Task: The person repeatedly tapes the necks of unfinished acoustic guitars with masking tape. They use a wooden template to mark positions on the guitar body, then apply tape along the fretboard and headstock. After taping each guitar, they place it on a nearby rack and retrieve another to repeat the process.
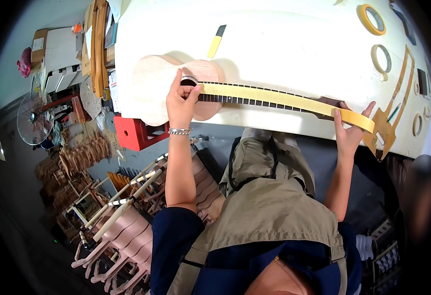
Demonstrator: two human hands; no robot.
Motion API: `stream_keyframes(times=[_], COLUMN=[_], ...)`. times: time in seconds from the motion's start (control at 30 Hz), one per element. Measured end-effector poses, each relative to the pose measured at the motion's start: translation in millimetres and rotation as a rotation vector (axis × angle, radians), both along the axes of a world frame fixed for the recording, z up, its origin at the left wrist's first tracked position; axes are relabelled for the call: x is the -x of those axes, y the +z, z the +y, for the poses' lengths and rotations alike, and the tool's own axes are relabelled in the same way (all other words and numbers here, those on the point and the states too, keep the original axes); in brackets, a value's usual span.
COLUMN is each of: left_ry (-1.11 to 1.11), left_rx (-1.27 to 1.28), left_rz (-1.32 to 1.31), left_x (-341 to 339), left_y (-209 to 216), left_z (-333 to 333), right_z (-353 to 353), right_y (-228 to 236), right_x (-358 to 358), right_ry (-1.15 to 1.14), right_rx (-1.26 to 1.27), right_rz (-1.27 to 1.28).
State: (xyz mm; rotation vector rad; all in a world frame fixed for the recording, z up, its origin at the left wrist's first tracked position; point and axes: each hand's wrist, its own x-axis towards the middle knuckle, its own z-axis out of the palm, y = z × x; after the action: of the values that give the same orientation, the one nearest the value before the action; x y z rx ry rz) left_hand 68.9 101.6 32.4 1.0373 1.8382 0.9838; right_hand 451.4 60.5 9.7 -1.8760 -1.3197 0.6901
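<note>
A small unfinished guitar or ukulele with a pale wooden body (149, 86) lies across the white table, its neck pointing right. A strip of yellow masking tape (259, 94) stretches along the dark fretted fingerboard (269, 104); fret ends show on both sides of it. By the sound hole (189, 81), my left hand (180, 103) pinches the strip's end between thumb and fingers, index finger stretched out. My right hand (348, 133) grips the tape roll (360, 121) beside the dark headstock (329, 102), which the tape and hand partly cover.
A yellow and black utility knife (216, 42) lies beyond the body. Tape rolls (372, 19) and a wooden template (383, 123) are at the right. Below the table's left edge stands a red stool-like box (136, 133), near racks of guitar bodies (127, 231). A fan (32, 117) stands far left.
</note>
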Motion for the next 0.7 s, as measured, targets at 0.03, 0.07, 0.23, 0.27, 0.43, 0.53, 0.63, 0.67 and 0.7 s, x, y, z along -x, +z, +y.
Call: stream_keyframes(times=[0.03, 0.07, 0.23, 0.27, 0.43, 0.53, 0.63, 0.67, 0.7], left_ry=[0.015, 0.005, 0.041, 0.048, 0.104, -0.201, -0.492, -0.540, -0.533], left_rx=[0.015, 0.029, 0.014, 0.013, 0.008, -0.320, -0.258, -0.165, -0.145], left_rz=[0.024, 0.047, 0.087, 0.096, 0.365, 0.853, 1.126, 1.196, 1.195], left_x=[-1.6, -1.8, 0.0, 0.6, -11.9, -9.5, -21.6, -27.5, -34.0], left_y=[2.6, 4.6, -1.5, -4.5, 8.7, -8.9, -16.4, -17.1, -19.6], left_z=[1.8, 2.7, 3.2, 2.9, 5.5, -11.9, -27.5, -30.8, -32.2], right_z=[2.1, 3.5, 4.8, 4.1, 2.1, 2.4, 4.8, 4.0, 2.5], right_y=[1.9, 2.9, 4.0, 3.3, 4.5, 1.4, -4.2, -4.9, -5.7], right_x=[0.4, 0.7, 1.8, 1.5, 3.6, 0.4, 3.6, 5.2, 5.0], right_ry=[0.002, 0.005, -0.009, -0.009, -0.038, -0.037, -0.073, -0.098, -0.123], right_rx=[0.010, 0.020, 0.009, 0.005, 0.015, -0.001, -0.025, 0.004, 0.034], right_rz=[-0.009, -0.017, 0.030, 0.052, 0.130, 0.094, 0.040, 0.007, -0.026])
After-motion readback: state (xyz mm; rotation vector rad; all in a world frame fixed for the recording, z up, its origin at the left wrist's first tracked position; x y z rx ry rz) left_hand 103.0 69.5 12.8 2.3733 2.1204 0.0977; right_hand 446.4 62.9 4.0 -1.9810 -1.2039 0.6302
